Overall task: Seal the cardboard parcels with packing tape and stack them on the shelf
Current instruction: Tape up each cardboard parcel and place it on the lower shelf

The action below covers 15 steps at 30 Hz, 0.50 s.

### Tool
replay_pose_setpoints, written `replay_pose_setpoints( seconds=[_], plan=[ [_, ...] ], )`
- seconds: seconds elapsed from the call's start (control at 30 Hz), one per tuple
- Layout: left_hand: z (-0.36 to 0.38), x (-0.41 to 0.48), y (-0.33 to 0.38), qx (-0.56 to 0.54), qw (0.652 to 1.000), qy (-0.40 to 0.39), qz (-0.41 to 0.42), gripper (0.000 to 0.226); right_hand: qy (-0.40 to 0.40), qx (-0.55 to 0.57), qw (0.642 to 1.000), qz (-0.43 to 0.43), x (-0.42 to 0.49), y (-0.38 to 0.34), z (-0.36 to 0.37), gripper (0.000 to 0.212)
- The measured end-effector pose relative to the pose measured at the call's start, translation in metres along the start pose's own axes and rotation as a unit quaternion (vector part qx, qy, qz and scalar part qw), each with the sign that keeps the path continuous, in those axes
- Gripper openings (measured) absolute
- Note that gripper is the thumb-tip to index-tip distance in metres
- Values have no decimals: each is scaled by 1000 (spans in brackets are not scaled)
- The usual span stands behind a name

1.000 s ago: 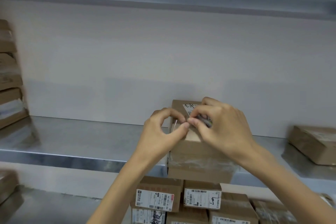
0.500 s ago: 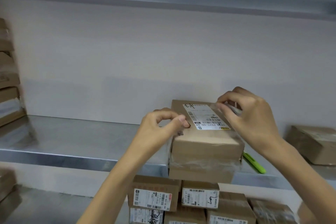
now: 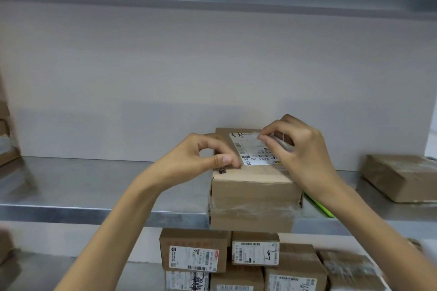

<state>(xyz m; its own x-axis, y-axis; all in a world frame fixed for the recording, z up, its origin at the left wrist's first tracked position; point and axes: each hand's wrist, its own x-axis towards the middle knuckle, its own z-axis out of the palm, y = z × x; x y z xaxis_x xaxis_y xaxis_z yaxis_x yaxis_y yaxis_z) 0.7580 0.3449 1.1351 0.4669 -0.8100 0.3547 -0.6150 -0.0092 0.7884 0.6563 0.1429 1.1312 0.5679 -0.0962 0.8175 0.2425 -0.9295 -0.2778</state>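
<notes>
Print on parcel [image 3: 253, 186] illegible; green object [image 3: 319, 207] half behind right forearm.

Steel shelf [image 3: 94, 184] bears a taped parcel [image 3: 253, 196], green pen [image 3: 319, 208], second parcel [image 3: 399, 177]

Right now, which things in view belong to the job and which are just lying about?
In the job: centre parcel, clear tape strip pinched by left hand and right hand, steel shelf.
Lying about: green tool beside the parcel, flat parcel at right, labelled boxes below, boxes at far left.

I counted two parcels [image 3: 254, 192] plainly on the shelf [image 3: 94, 186] and one green tool [image 3: 319, 208]. At least five labelled parcels [image 3: 194, 253] were stacked below.
</notes>
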Motion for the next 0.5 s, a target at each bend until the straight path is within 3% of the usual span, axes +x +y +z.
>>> replay_pose_setpoints(
  seconds=[0.13,0.5],
  plan=[
    [1,5,7,16,1000,-16,-13,28,3,4,1000,0,-1,-1,0,4],
    [8,0,10,-26,993,57,-96,12,11,154,983,97,-2,-1,-5,3]
  ],
)
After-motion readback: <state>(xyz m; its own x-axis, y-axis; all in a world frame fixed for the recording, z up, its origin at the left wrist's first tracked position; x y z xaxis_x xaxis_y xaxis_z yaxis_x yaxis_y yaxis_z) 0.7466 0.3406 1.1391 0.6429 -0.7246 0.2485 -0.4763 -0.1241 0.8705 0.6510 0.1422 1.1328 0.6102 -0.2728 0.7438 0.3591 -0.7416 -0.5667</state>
